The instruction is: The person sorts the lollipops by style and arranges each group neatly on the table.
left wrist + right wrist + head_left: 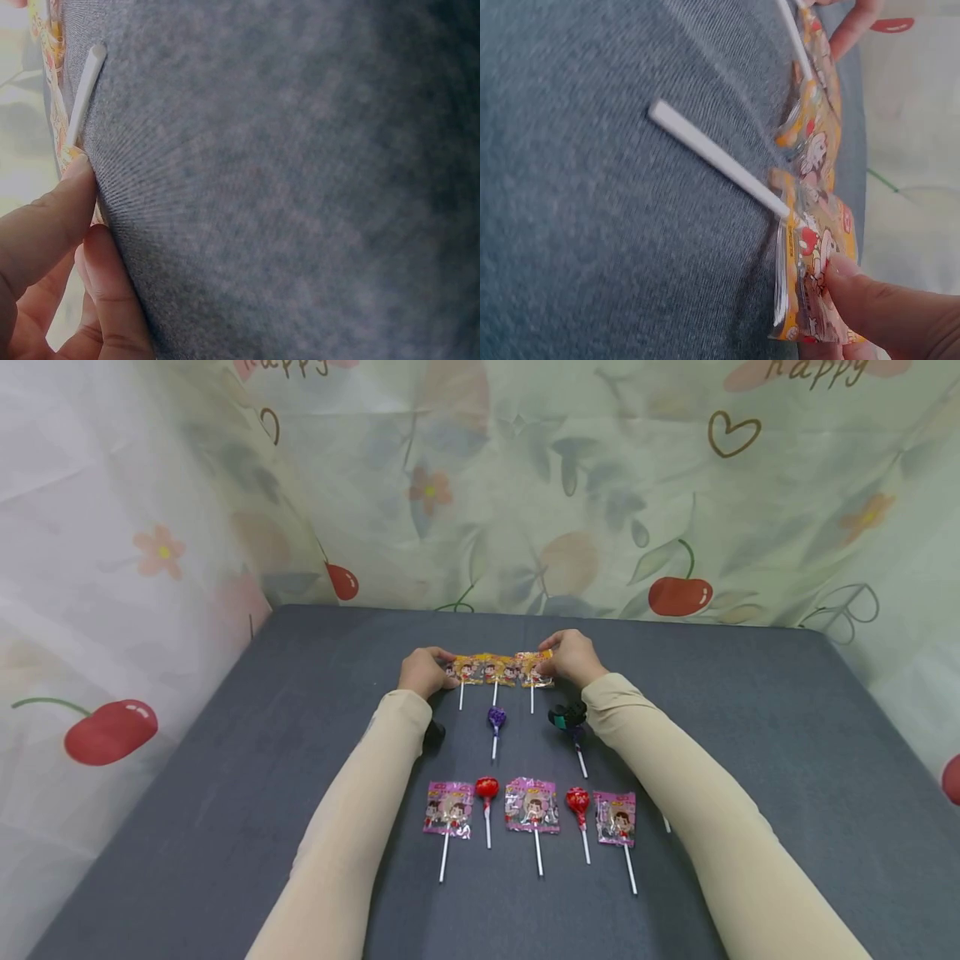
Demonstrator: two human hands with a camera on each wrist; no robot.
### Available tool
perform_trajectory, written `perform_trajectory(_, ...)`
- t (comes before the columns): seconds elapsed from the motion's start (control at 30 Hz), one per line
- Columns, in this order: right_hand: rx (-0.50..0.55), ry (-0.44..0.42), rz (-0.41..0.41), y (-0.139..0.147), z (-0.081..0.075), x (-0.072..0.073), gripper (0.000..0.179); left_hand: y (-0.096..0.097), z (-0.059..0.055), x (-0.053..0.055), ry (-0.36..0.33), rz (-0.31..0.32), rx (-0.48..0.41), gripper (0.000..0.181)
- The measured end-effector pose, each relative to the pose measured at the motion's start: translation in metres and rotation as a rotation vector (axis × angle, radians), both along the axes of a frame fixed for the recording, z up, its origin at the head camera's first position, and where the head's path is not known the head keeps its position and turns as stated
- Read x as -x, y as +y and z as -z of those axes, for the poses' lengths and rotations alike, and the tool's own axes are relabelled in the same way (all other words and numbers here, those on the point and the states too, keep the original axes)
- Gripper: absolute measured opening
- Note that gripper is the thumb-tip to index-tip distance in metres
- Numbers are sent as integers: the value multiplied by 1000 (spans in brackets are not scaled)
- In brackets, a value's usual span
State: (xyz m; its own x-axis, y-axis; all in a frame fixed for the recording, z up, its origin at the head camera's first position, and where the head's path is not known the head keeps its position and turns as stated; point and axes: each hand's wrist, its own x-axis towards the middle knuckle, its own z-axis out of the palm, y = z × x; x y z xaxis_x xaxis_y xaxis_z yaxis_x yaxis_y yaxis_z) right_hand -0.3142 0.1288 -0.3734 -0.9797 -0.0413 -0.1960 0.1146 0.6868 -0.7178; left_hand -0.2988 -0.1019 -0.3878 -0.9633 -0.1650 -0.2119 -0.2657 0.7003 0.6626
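Note:
Three lollipops in orange printed wrappers lie in a row at the far side of the table, their white sticks toward me. My left hand pinches the outer edge of the left orange-wrapped lollipop between thumb and fingers. At the row's other end, my right hand pinches the right orange-wrapped lollipop, thumb on top of the wrapper. Between them is the middle orange-wrapped lollipop, whose wrapper meets the left one and sits close beside the right one.
Nearer, a purple lollipop lies below the row; another stick shows beneath my right wrist camera. In the front row, pink-wrapped lollipops alternate with red lollipops. My right sleeve partly covers another stick. A printed curtain borders the dark table.

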Motion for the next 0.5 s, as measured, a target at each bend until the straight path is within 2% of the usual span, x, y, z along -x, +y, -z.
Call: perform_trajectory(0.5,-95,31,-36,0,1,0,35,-1,3,2,1,-1,-3,45)
